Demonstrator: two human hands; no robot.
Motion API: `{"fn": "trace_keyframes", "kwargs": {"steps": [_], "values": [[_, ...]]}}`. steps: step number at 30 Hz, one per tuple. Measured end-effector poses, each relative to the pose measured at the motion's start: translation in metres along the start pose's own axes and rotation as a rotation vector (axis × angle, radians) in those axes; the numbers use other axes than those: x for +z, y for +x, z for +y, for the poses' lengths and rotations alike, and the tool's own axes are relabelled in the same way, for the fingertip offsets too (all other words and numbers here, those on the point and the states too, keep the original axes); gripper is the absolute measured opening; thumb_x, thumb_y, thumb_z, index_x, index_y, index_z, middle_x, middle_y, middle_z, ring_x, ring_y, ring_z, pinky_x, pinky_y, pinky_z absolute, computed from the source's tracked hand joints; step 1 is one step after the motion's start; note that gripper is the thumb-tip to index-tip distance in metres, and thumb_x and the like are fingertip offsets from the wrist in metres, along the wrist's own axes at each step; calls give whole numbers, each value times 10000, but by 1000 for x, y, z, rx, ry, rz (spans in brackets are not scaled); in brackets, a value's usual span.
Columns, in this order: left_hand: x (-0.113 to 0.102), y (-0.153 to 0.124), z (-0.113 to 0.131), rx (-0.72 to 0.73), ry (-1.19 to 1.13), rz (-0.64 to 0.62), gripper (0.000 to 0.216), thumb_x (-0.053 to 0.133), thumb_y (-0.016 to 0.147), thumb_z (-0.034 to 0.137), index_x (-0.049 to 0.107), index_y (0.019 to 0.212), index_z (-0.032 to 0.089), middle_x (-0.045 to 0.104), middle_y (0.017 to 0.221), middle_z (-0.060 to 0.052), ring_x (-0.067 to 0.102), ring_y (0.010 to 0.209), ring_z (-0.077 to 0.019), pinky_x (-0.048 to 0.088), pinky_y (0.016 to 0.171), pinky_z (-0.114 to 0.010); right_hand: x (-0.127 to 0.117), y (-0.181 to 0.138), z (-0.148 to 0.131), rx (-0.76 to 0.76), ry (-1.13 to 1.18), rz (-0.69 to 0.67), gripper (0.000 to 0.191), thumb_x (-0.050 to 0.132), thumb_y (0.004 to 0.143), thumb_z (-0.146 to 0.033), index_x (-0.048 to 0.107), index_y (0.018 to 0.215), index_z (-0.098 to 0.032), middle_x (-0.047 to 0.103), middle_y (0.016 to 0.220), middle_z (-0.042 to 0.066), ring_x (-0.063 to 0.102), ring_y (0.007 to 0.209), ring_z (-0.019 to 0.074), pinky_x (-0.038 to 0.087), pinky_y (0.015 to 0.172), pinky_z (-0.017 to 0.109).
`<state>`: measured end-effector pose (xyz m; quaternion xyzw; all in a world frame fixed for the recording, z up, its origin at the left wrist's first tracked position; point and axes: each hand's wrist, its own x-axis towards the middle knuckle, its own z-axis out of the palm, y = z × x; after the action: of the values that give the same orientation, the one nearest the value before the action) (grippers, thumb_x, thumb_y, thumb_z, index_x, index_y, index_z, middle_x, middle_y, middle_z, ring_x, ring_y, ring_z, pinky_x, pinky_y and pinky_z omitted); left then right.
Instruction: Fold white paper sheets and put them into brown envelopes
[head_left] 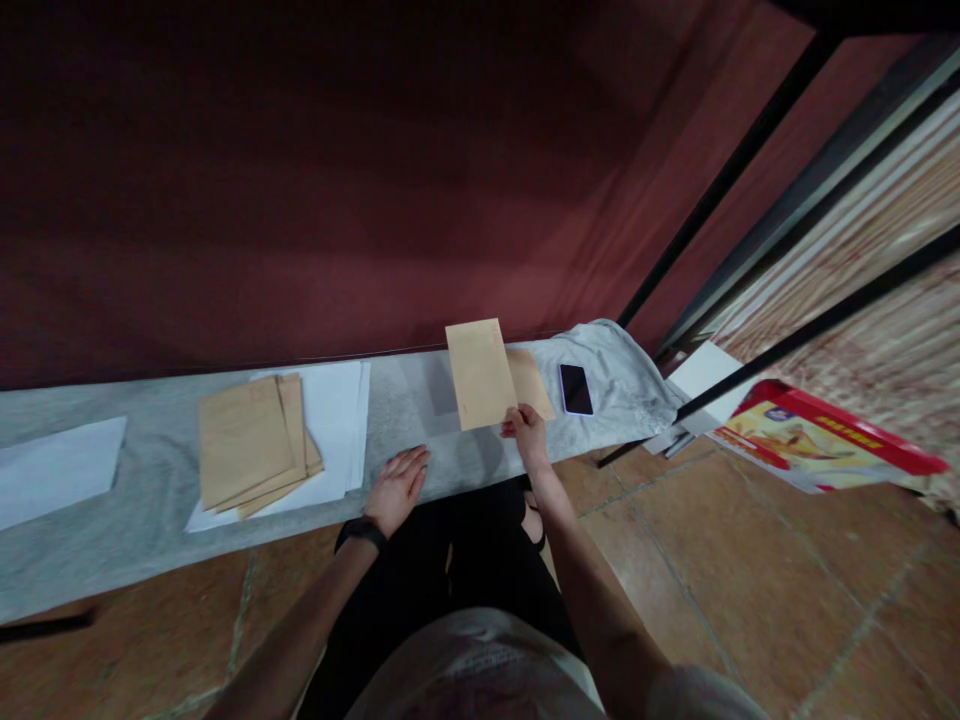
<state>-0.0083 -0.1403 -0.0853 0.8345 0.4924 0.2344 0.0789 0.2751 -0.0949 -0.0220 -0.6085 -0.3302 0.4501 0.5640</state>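
Observation:
My right hand (527, 430) pinches the near corner of a brown envelope (480, 372) and holds it lifted above the grey cloth-covered ledge (150, 500). Another brown envelope (531, 382) lies flat just behind and to the right of it. My left hand (396, 490) rests flat near the ledge's front edge, fingers stretched out, holding nothing; a dark band sits on its wrist. To the left lies a stack of brown envelopes (251, 442) on top of white sheets (339, 420).
A black phone (576, 389) lies on the cloth at the ledge's right end. A white sheet (56, 468) sits far left. A red and yellow box (817, 448) and white paper (701, 372) are on the tiled floor at right. A dark red wall rises behind.

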Motion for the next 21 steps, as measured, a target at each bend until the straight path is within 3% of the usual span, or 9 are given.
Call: {"fn": "trace_keyframes", "kwargs": {"steps": [3,7,10,14,21], "values": [[0,1,1,1,-15,14,432,349,994,384,638,1283,244,645,1346,-73,598,1228,-248,486,1048,-480,-9,7,-8,17,31,14,180,607,794,-376,537,819,-212,564,557,-70,561,455,95,527,466,197],[1,6,3,-58,-109,67,408,364,992,387,650,1251,252,685,1273,-60,617,1191,-238,506,1036,-463,-12,2,1,57,18,-6,199,639,774,-375,530,782,-209,556,543,-70,541,434,92,513,446,197],[2,12,10,-161,-182,142,426,338,1007,401,623,1278,238,690,1249,-66,626,1175,-230,516,1035,-448,-2,-9,16,98,-3,-58,196,648,775,-368,532,770,-210,549,524,-67,557,443,103,529,464,214],[6,19,28,-205,-160,224,473,330,1019,414,499,1417,225,574,1419,-90,532,1312,-232,463,1103,-452,19,-24,34,148,-53,-138,138,619,797,-319,547,779,-203,579,529,-49,578,455,117,540,485,232],[25,26,52,14,64,-60,555,355,1014,407,323,1546,251,352,1605,-73,287,1493,-252,295,1203,-487,36,-40,50,176,-266,-238,106,560,858,-307,585,858,-205,612,552,-42,602,451,147,536,494,264]]}}
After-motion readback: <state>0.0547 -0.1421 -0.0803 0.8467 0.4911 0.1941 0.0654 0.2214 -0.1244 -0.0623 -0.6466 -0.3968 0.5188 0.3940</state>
